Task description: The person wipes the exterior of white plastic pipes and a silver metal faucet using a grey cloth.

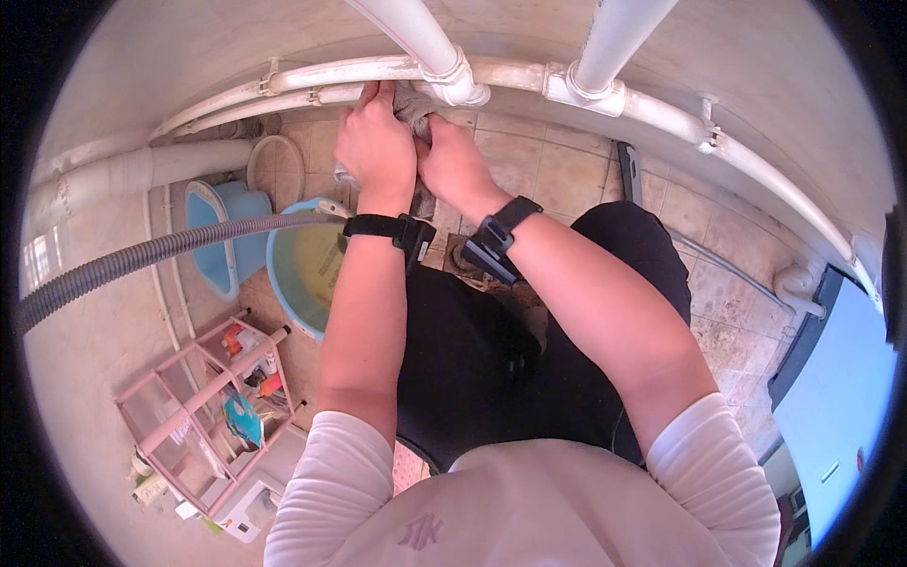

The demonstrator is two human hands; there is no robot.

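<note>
A crumpled grey cloth is bunched against the underside of the white wall pipe, close to the pipe's joint. My left hand is closed on it, with fingertips reaching up to the pipe; a pale edge of what seems the same cloth shows below the wrist side. My right hand grips the cloth's lower right side, its thumb side against the fabric. The fingers' undersides and part of the cloth are hidden. Both wrists wear black straps with small devices.
A light blue basin with yellowish water stands left of my left forearm, a blue bucket beyond it. A grey corrugated hose crosses from the left. A pink rack holds several bottles. A blue door panel stands at right.
</note>
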